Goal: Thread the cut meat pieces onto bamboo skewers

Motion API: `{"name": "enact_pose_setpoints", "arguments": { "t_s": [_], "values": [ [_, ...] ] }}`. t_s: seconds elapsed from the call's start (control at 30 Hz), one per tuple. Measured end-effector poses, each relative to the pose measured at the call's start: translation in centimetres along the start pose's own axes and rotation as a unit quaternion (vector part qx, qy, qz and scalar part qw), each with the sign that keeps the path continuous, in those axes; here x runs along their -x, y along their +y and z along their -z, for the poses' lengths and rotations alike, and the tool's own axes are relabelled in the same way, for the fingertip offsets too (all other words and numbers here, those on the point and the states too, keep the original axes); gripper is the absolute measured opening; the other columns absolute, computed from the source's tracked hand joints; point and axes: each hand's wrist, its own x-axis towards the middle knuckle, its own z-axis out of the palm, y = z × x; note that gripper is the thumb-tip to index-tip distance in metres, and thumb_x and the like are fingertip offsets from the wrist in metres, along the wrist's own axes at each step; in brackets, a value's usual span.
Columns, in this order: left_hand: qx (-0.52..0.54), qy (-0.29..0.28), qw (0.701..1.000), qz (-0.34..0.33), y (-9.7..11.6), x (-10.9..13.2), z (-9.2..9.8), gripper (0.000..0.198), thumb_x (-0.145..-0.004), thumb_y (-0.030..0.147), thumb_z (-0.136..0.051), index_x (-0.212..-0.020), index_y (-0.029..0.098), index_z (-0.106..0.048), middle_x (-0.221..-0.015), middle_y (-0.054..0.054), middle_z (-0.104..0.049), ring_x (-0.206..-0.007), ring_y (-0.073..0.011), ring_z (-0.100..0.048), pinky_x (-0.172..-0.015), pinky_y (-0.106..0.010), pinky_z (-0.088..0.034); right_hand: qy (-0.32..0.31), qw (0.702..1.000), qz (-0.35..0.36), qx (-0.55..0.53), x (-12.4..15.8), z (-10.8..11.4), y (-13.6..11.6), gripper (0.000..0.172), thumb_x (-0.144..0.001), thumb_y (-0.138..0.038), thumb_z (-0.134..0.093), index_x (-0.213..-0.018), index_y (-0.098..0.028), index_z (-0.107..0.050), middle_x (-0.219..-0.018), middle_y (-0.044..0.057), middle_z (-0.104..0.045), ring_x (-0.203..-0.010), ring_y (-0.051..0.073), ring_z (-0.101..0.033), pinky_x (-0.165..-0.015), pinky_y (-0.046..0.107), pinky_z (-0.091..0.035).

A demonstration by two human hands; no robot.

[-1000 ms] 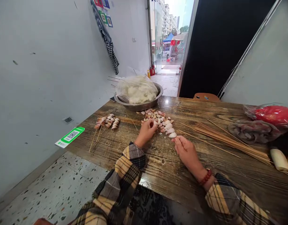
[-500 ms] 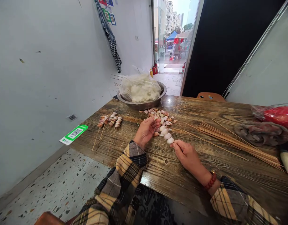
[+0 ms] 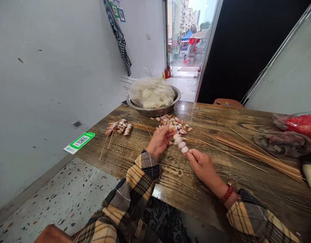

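My right hand [image 3: 201,165] is closed on the near end of a skewer of garlic cloves [image 3: 181,145]. Several pale cloves sit in a row on it, and the stick itself is mostly hidden. At the far end of the row, my left hand [image 3: 159,140] pinches a single garlic clove [image 3: 173,129] between thumb and fingers, close to the skewer's tip. Whether the tip has entered that clove I cannot tell. Just beyond my hands lies a heap of loose garlic cloves [image 3: 179,124] on the wooden table [image 3: 150,168].
Loaded garlic skewers [image 3: 121,126] lie at the left. Behind the heap stands a metal basin [image 3: 155,112] holding a plastic bag of white food [image 3: 155,94]. To the right are bare bamboo skewers [image 3: 257,153], a grey cloth [image 3: 284,143] and a red bundle in plastic [image 3: 301,125].
The left hand's clove has come nearer the skewer's far end, and the row of cloves has tilted slightly. My right hand keeps its grip almost in place. The view has shifted slightly.
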Motion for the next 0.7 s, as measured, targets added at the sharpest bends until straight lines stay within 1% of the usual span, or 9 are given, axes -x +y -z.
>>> {"name": "enact_pose_setpoints", "arguments": {
  "t_s": [0.2, 0.37, 0.53, 0.7],
  "values": [
    [-0.011, 0.001, 1.0, 0.001, 0.02, 0.12, -0.16, 0.018, -0.082, 0.029, -0.065, -0.081, 0.011, -0.062, -0.077, -0.008, -0.07, -0.067, -0.0133, -0.066, -0.065, -0.024, -0.053, -0.002, 1.0, -0.009, 0.004, -0.02, -0.07, 0.02, 0.032, -0.094, -0.034, -0.041, -0.074, -0.018, -0.06, -0.061, -0.001, -0.058, -0.055, 0.012, -0.051, -0.056, 0.024, -0.034],
    [-0.014, -0.006, 1.0, -0.001, -0.09, 0.09, 0.05, 0.019, -0.081, 0.03, -0.067, -0.084, 0.012, -0.061, -0.077, -0.008, -0.07, -0.066, -0.0136, -0.065, -0.062, -0.024, -0.052, 0.001, 1.0, -0.009, 0.008, 0.04, -0.03, 0.07, 0.032, -0.094, -0.034, -0.04, -0.075, -0.018, -0.06, -0.062, -0.001, -0.058, -0.056, 0.012, -0.05, -0.056, 0.024, -0.034],
    [-0.015, 0.001, 1.0, -0.01, -0.17, -0.04, 0.17, 0.02, -0.078, 0.03, -0.069, -0.084, 0.012, -0.061, -0.08, -0.008, -0.071, -0.068, -0.0139, -0.066, -0.065, -0.025, -0.052, 0.0, 1.0, -0.011, 0.007, 0.0, -0.07, 0.12, 0.034, -0.094, -0.035, -0.039, -0.073, -0.018, -0.06, -0.063, 0.0, -0.06, -0.057, 0.012, -0.051, -0.057, 0.024, -0.036],
    [-0.025, -0.001, 0.999, -0.022, -0.19, -0.09, 0.13, 0.02, -0.077, 0.03, -0.07, -0.082, 0.012, -0.062, -0.078, -0.007, -0.07, -0.067, -0.0133, -0.065, -0.066, -0.026, -0.052, 0.002, 1.0, -0.014, 0.008, -0.03, -0.07, 0.12, 0.034, -0.093, -0.036, -0.039, -0.073, -0.018, -0.06, -0.063, 0.0, -0.059, -0.058, 0.013, -0.05, -0.057, 0.024, -0.034]
  ]
}}
